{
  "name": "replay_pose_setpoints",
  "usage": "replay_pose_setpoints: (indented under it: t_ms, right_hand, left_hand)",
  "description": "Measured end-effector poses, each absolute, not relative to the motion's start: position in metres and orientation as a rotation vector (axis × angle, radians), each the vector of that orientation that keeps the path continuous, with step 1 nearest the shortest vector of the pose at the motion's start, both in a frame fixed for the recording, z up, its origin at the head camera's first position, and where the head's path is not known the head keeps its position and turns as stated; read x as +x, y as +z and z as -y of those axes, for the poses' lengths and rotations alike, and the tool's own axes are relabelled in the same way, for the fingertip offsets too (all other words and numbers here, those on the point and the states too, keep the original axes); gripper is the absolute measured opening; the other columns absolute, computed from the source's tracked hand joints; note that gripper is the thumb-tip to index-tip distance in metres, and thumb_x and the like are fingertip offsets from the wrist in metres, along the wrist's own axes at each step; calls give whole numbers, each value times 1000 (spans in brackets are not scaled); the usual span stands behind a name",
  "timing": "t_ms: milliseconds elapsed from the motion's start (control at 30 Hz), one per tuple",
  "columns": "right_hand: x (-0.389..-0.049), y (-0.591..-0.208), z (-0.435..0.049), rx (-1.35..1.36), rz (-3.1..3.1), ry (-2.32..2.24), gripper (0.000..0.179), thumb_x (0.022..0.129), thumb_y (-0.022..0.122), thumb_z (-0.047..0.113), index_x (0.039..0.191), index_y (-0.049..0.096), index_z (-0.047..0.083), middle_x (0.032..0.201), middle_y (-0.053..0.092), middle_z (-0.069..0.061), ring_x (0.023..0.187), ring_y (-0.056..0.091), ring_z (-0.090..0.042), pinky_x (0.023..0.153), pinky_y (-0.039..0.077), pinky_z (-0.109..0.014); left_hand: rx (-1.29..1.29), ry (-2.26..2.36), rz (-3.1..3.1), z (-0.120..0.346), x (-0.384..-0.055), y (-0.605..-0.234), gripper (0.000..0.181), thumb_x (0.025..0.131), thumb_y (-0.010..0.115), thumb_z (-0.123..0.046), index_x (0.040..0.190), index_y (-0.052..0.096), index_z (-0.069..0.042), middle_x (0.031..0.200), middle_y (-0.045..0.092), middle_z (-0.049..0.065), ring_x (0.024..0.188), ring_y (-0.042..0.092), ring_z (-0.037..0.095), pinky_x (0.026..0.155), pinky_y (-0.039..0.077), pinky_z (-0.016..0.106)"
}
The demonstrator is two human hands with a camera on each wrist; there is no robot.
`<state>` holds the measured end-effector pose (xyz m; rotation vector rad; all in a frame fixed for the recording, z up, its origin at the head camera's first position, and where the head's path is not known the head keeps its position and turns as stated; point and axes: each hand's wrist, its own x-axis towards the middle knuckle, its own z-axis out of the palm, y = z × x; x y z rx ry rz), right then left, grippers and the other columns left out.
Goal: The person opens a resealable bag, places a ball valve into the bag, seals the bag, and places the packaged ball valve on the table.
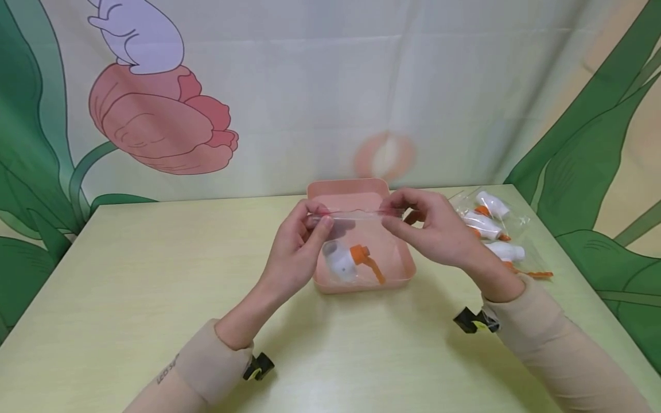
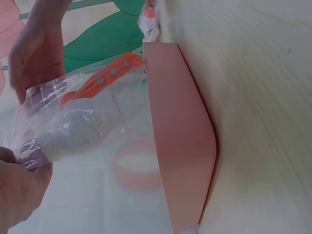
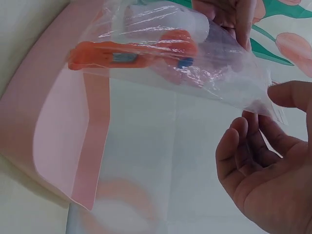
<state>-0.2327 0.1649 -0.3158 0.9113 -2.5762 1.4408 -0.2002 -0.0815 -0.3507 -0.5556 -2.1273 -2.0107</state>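
Both hands hold a clear plastic bag up by its top edge. My left hand pinches the left corner between thumb and fingers. At the other corner, my right hand pinches the edge. Inside the bag hangs a white rounded plastic item with an orange arm-like part. In the right wrist view, the orange part shows a grey and a blue spot. Behind and below the bag stands an open pink box, partly hidden by bag and hands.
More bagged white and orange items lie at the table's right edge, beside the right forearm. The pale table meets a printed curtain just behind the box.
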Motion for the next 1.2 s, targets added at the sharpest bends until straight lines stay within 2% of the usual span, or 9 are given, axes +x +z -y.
replay_pose_setpoints:
  t_ms: [100,333,533,833,1033,1200]
  right_hand:
    - [-233,-318,-162,949,2571,1457,16,96,74,15,110,74,8,98,71,1,89,62,-16,75,51,-34]
    - [-233,-321,-157,944,2525,1483,9,96,75,15,103,77,10,92,73,0,78,60,-23,65,46,-31]
    - [-233,-320,-155,922,2484,1497,7,94,77,12,100,79,9,88,73,1,73,57,-21,59,43,-29]
    - [-232,-318,-154,1011,2346,1540,10,89,79,1,97,80,7,89,72,1,73,61,-19,61,48,-27]
    - [-230,-317,-152,1026,2278,1552,12,86,79,-6,95,80,3,86,70,0,73,62,-18,61,48,-25]
    - [-228,-315,-151,1021,2293,1569,11,87,79,-5,95,80,3,86,71,-2,74,63,-19,61,47,-27]
  left_hand:
    - [-551,-2023,2118,80,-200,-351,11,104,55,3,115,54,3,104,71,22,100,73,32,90,57,35]
    - [-537,-2041,2118,80,-200,-350,12,104,56,1,116,56,3,106,73,20,99,73,30,91,57,34]
    - [-553,-2142,2063,80,-200,-349,10,104,55,2,114,55,4,110,71,21,103,72,31,92,56,36]
    - [-652,-2206,2022,83,-199,-349,11,105,53,1,115,56,5,108,65,20,106,71,29,95,55,37]
    - [-720,-2182,2037,83,-199,-348,18,99,63,2,117,63,6,111,67,14,106,70,27,90,58,36]
    - [-708,-2137,2069,82,-199,-348,15,96,70,1,110,71,4,103,73,10,98,70,25,78,59,31]
